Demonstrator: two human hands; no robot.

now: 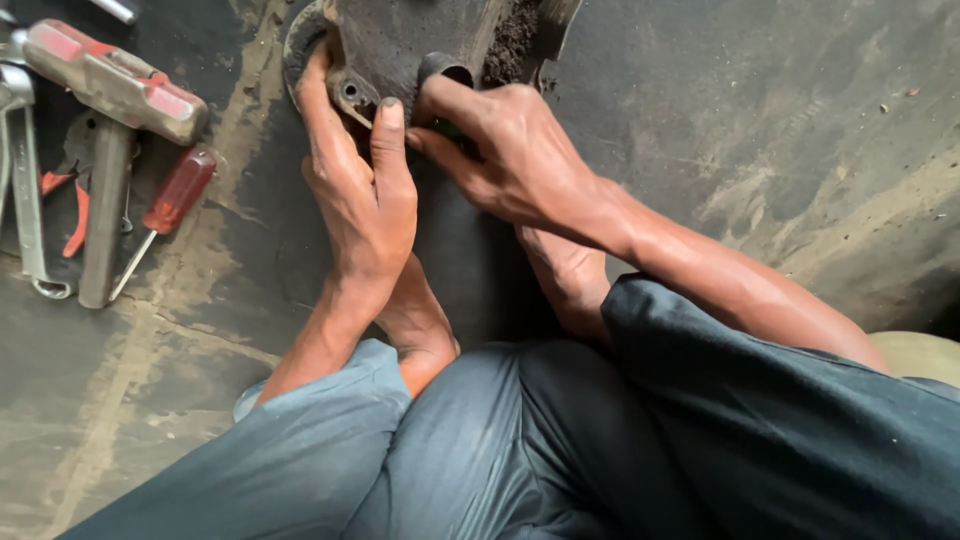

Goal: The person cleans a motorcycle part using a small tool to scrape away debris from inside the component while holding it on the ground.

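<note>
part: dirty dark metal casting (400, 40) lies on the floor (780, 150) at top centre of view, partly cut off by the frame edge; has a round rim at left, a small bolt hole on a lug, a short tube opening near the middle, crumbly dirt on its right side.
left hand (360, 190): laid against the part's left side, fingers stretched up along the round rim, thumb tip pressed just beside the lug w/ the bolt hole. Touching and bracing, not wrapped round it.
right hand (500, 150): fingers curled onto the part at the tube opening, thumb below pointing left twd the left thumb. Gripping the part's lower edge; fingertips partly hidden behind the metal.
hands rel.: close together, thumbs nearly meeting under the part.
hammer (105, 120): left of the hands, grey head w/ red patches, handle running down; lies on the floor, well apart from the part.
screwdriver (165, 215): red handle, thin shaft angled down-left, just beside the hammer handle.
pliers (72, 215): red grips, mostly under the hammer handle.
spanner (25, 200): bright metal, far left edge.
body: bare feet under the forearms, grey-blue trousers and sleeves in the lower half.
</note>
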